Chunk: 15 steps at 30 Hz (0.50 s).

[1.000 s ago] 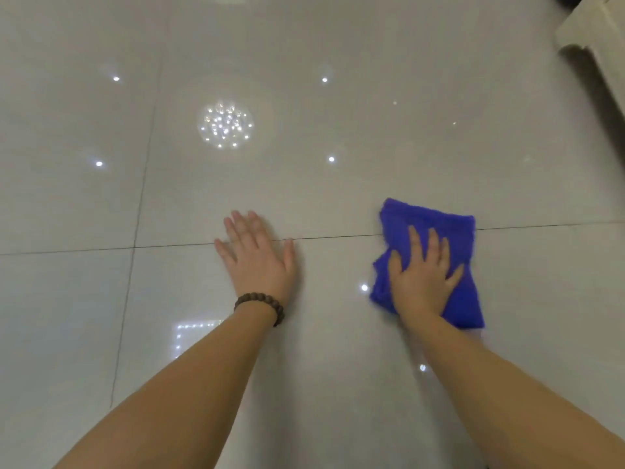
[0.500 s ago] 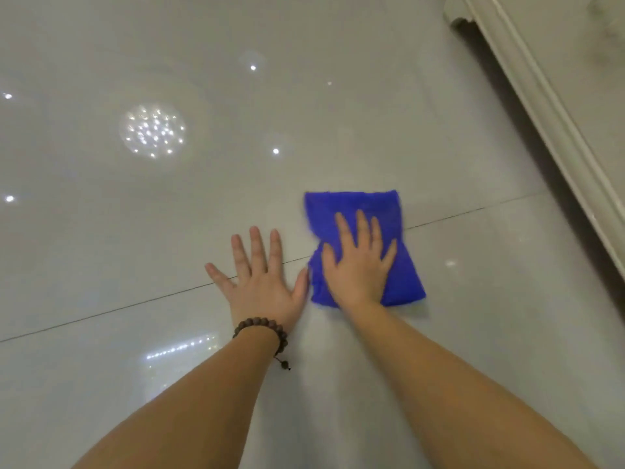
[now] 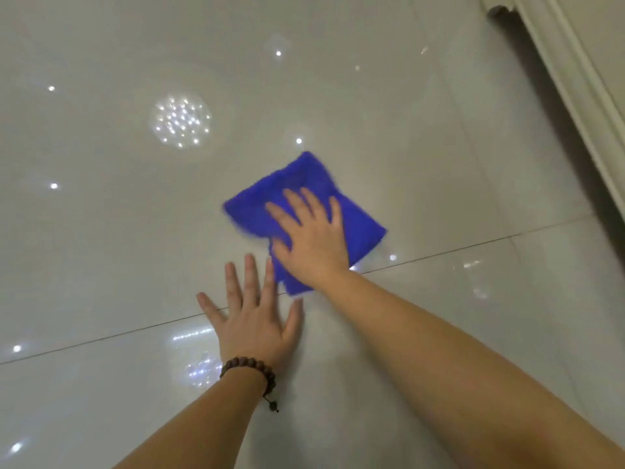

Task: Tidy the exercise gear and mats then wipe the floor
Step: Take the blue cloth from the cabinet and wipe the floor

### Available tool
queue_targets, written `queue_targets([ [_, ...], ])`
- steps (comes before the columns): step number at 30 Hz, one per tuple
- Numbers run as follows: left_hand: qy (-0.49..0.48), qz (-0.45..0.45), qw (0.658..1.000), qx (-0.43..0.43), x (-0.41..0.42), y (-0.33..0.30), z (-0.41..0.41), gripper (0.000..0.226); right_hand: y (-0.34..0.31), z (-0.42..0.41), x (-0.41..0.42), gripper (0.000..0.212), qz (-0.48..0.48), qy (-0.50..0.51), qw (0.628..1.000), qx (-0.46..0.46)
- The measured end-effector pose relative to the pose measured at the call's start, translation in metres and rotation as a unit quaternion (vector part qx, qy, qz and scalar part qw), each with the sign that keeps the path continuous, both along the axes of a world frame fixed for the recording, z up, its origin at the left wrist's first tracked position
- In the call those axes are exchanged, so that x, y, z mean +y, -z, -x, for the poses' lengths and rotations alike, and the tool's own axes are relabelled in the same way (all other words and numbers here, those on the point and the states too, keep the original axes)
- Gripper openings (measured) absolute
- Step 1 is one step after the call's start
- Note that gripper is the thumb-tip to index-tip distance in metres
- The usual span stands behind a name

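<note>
Blue cloth (image 3: 304,211) lies flat on the glossy pale tiled floor (image 3: 439,147), just beyond a grout line (image 3: 473,245), in the head view. The right hand (image 3: 313,236) presses on it with fingers straight and spread, grasping nothing. The left hand (image 3: 252,319), a beaded bracelet (image 3: 250,367) at its wrist, rests flat and released on the tile just beside the cloth, apparently as a brace. This looks like the floor-wiping step; the next stroke calls for steady downward pressure. The cloth's edges are smeared by blur, no gear or mats show, and a pale moulding (image 3: 575,89) at upper right is cut off.
</note>
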<state>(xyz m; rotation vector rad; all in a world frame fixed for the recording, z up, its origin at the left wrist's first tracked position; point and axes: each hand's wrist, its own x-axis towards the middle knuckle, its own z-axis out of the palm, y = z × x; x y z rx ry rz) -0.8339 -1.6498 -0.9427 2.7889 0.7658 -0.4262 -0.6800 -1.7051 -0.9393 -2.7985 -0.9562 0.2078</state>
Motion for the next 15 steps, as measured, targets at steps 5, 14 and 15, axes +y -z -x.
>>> queue_targets([
  [5,-0.001,-0.003,1.0,-0.003,-0.001,0.002,0.001,0.073,0.005,-0.096,-0.084,0.057,-0.027,-0.06,0.997,-0.048],
  [14,-0.001,-0.022,1.0,0.008,-0.002,0.006,0.001,0.074,0.001,-0.059,-0.056,0.057,-0.027,0.204,0.978,-0.014],
  [15,-0.005,-0.027,1.0,0.011,-0.002,0.006,0.001,0.074,0.003,-0.025,-0.04,0.058,-0.02,0.066,0.998,-0.007],
])
